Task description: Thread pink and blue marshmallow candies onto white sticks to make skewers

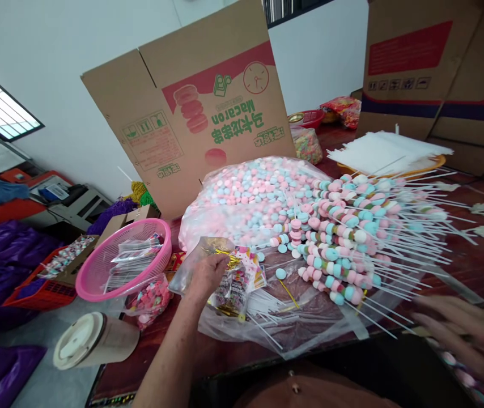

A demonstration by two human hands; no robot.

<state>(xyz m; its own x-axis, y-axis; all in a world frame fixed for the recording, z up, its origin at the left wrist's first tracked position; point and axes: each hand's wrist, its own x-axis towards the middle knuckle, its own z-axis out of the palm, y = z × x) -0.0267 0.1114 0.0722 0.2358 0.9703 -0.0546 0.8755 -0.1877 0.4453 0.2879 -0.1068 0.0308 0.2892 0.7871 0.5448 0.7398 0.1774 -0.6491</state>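
My left hand (205,276) reaches forward over the table, its fingers curled down onto a pile of small clear packets with gold twist ties (234,279). My right hand (467,334) is at the lower right, blurred, fingers stretched out flat, by the ends of the white sticks. A big heap of skewers (352,238) strung with pink, blue and white marshmallows lies between the hands. Behind it sits a large clear bag (246,195) full of loose pink and blue marshmallows.
A pink basket (97,277) with packets stands at the left, a lidded cup (93,340) lying near it. Cardboard boxes (208,107) stand behind. A tray with white sheets (390,153) is at the back right. Loose white sticks (267,317) lie on plastic.
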